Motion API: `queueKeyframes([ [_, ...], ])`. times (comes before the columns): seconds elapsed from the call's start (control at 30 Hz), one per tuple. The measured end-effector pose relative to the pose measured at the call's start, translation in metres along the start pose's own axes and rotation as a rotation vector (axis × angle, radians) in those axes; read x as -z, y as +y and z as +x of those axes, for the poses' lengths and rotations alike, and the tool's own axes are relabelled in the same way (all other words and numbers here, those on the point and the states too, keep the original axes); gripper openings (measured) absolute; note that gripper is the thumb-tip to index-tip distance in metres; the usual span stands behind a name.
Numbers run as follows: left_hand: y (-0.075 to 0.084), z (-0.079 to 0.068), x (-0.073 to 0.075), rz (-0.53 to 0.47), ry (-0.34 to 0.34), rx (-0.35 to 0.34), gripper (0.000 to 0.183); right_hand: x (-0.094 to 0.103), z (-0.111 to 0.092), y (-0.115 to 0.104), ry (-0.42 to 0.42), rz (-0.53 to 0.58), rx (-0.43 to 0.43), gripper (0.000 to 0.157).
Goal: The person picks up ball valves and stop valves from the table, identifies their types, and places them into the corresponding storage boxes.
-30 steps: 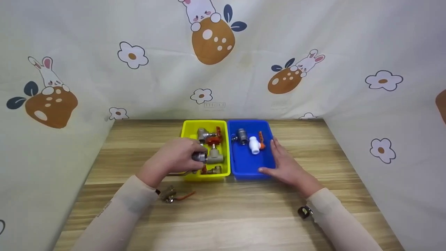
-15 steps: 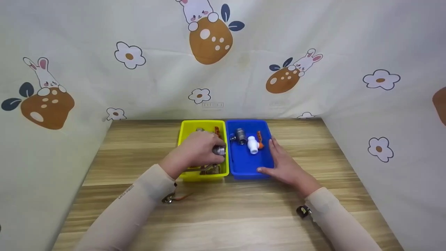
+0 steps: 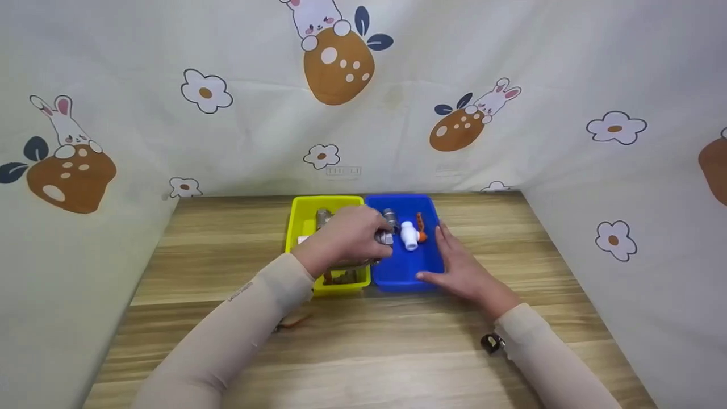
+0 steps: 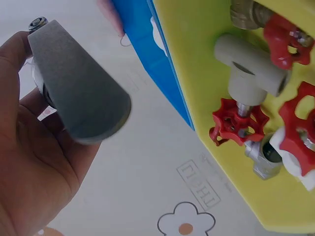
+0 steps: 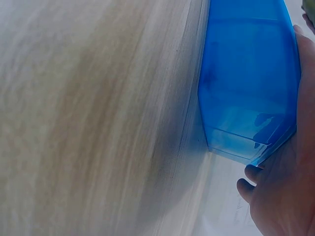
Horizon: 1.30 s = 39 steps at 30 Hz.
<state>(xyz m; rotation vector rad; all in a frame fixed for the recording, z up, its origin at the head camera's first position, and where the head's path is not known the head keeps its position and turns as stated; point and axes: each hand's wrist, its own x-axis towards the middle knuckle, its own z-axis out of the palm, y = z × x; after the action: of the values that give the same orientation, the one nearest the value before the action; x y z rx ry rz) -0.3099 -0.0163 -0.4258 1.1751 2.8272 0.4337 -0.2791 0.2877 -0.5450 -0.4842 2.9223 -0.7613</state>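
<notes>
My left hand grips a metal valve above the blue bin's left side. In the left wrist view, the valve's broad grey lever points toward the camera, and the fingers curl round the body. The right hand lies along the blue bin's right wall, fingers fairly straight outside it and thumb at the near rim. Inside that bin are a white valve with an orange lever and a metal valve, partly covered by the left hand.
Against the blue bin stands a yellow bin with several valves, among them a beige one with a red handwheel. A valve with an orange lever lies on the table, partly behind the left sleeve. Patterned cloth surrounds the table.
The left hand has lifted the metal valve from over the yellow bin and carried it right, to above the blue bin. The right hand stays at the blue bin's side.
</notes>
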Motion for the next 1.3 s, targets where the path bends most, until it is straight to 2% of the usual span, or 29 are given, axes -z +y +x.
queueKeyframes([
  [0.23,0.013,0.027,-0.004,0.026,0.009,-0.027,0.043,0.001,0.000,0.000,0.016,0.000,0.030,0.124],
  [0.5,0.026,0.049,-0.010,0.023,-0.007,-0.024,0.039,0.001,0.001,0.002,0.040,-0.006,0.070,0.125],
  [0.63,0.029,0.057,-0.014,-0.003,-0.013,-0.017,0.037,0.000,0.001,0.003,0.047,-0.007,0.092,0.127],
  [0.83,0.035,0.066,-0.018,-0.060,-0.026,0.003,0.033,0.001,0.000,0.002,0.029,-0.003,0.077,0.126],
  [1.07,0.041,0.076,-0.028,-0.050,-0.024,0.014,0.034,0.002,0.000,0.002,0.020,-0.006,0.071,0.124],
  [1.3,0.043,0.084,-0.041,-0.053,-0.030,0.097,0.034,0.001,0.001,0.003,0.031,0.015,0.096,0.126],
])
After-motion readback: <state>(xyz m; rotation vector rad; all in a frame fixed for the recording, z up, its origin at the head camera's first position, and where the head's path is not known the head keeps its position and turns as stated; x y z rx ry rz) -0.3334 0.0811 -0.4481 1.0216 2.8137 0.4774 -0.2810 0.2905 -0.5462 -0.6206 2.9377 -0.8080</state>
